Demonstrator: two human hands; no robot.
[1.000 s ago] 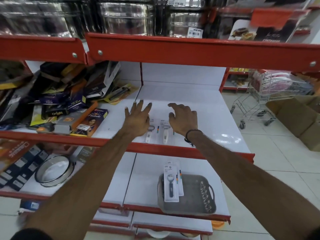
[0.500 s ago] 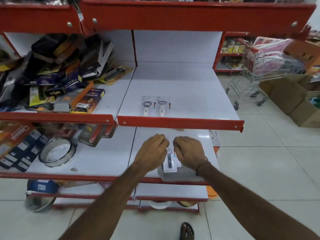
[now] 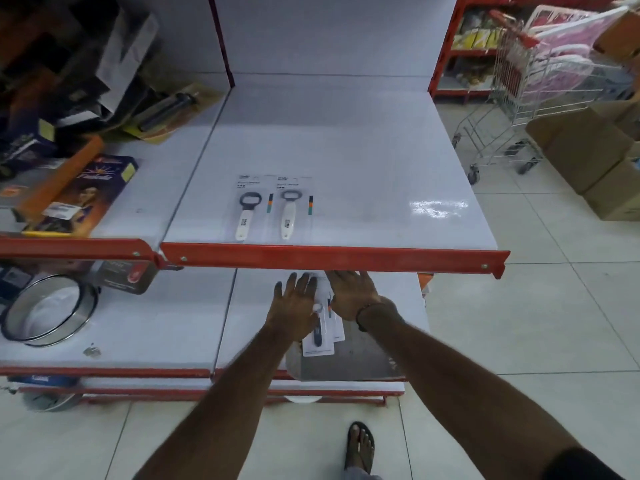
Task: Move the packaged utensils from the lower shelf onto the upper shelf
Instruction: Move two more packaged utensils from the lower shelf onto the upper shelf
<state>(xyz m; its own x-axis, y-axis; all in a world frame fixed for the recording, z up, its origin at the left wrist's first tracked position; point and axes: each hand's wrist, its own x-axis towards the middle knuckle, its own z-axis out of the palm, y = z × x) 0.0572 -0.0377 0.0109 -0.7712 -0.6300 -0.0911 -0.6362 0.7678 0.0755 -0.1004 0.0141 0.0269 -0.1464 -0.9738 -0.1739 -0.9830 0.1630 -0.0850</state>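
Note:
Two packaged utensils with white handles lie side by side near the front of the upper shelf. On the lower shelf, more packaged utensils lie stacked, partly over a grey tray. My left hand and my right hand lie flat on top of this stack with the fingers stretched out and apart, the fingertips reaching under the upper shelf's red edge. The hands hide the upper part of the packs, and neither hand is closed around one.
Boxes and carded goods crowd the upper shelf's left bay. A round metal sieve lies on the lower shelf at left. A shopping trolley and cardboard boxes stand on the tiled floor at right. My sandalled foot is below.
Both hands left the two packs on the upper shelf and dropped to the lower shelf's stack. They now reach further in, fingers flattened. My view has tilted downward.

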